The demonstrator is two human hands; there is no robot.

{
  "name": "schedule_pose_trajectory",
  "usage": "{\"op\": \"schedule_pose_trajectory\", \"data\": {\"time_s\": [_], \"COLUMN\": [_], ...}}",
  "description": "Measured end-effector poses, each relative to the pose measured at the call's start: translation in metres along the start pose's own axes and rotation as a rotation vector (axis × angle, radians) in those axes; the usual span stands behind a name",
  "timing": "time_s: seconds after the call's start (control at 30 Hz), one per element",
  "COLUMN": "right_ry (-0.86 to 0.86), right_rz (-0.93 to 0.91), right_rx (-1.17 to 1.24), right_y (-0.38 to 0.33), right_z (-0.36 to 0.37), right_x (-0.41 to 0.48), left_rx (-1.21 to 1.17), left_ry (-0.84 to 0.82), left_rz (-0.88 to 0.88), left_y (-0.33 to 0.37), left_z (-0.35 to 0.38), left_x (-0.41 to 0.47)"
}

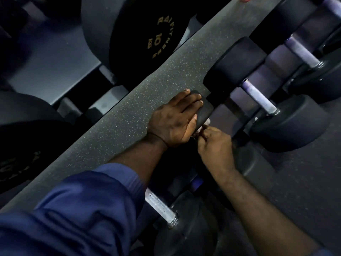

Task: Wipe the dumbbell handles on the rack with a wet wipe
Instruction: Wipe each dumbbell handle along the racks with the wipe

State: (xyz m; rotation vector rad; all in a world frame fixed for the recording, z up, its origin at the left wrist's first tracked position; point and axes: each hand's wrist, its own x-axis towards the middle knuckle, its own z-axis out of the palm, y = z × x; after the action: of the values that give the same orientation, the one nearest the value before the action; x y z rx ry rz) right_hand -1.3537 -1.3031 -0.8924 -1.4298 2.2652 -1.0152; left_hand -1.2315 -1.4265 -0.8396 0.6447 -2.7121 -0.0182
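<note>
At centre, low on the rack (275, 58): wet wipe (207, 123), white, bunched, pinched in the curled fingers of the right hand (215, 145) at the handle of one dumbbell (204, 109); the handle itself is hidden. Left hand (173, 121) is cupped over that dumbbell's head, thumb on its near side. Status, judged: wiping under way on this handle. Upper handle (260, 97), far handle (302, 50) and near handle (160, 207) lie bare; whether they are wiped cannot be told. Beyond: speckled rubber surface (129, 108), 10 kg plate (147, 39).
</note>
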Motion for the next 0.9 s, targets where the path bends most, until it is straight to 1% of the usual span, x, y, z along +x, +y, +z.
{"op": "schedule_pose_trajectory", "data": {"time_s": [0.1,0.13,0.2,0.27,0.3,0.4,0.47,0.53,0.57,0.63,0.73,0.8,0.87,0.9], "right_ry": [-0.063,-0.067,-0.051,-0.055,-0.064,-0.073,-0.101,-0.171,-0.217,-0.276,-0.289,-0.306,-0.312,-0.346], "right_rz": [-0.113,-0.126,-0.081,-0.018,-0.022,-0.100,-0.152,-0.174,-0.167,-0.146,-0.142,-0.118,-0.121,-0.120], "right_rx": [-0.165,-0.193,-0.222,-0.182,-0.128,0.060,0.101,0.113,0.119,0.158,0.146,0.070,-0.045,-0.104], "right_y": [0.005,0.003,0.000,0.002,0.006,0.016,0.019,0.019,0.020,0.025,0.032,0.032,0.032,0.035], "right_z": [-0.009,-0.013,-0.014,-0.010,-0.006,-0.001,-0.004,-0.010,-0.014,-0.021,-0.030,-0.034,-0.040,-0.042], "right_x": [0.008,0.009,0.007,0.008,0.010,0.015,0.013,0.013,0.013,0.018,0.026,0.027,0.025,0.023], "left_rx": [0.003,0.003,-0.002,-0.014,-0.016,-0.017,-0.011,-0.006,-0.007,-0.012,0.003,0.035,0.063,0.073], "left_ry": [0.014,0.020,0.037,0.048,0.048,0.045,0.069,0.094,0.091,0.038,-0.065,-0.130,-0.136,-0.123], "left_rz": [-0.010,-0.014,-0.019,-0.008,0.001,0.001,0.007,0.017,0.004,-0.092,-0.273,-0.324,-0.333,-0.335], "left_y": [0.001,0.001,0.001,0.000,-0.002,-0.003,-0.002,-0.002,0.001,0.011,0.033,0.040,0.041,0.041], "left_z": [0.000,0.001,0.002,0.005,0.006,0.008,0.008,0.008,0.007,-0.001,-0.012,-0.012,-0.012,-0.011], "left_x": [-0.002,-0.002,-0.001,-0.002,-0.003,-0.002,-0.003,-0.001,0.001,0.007,0.023,0.028,0.027,0.026]}}
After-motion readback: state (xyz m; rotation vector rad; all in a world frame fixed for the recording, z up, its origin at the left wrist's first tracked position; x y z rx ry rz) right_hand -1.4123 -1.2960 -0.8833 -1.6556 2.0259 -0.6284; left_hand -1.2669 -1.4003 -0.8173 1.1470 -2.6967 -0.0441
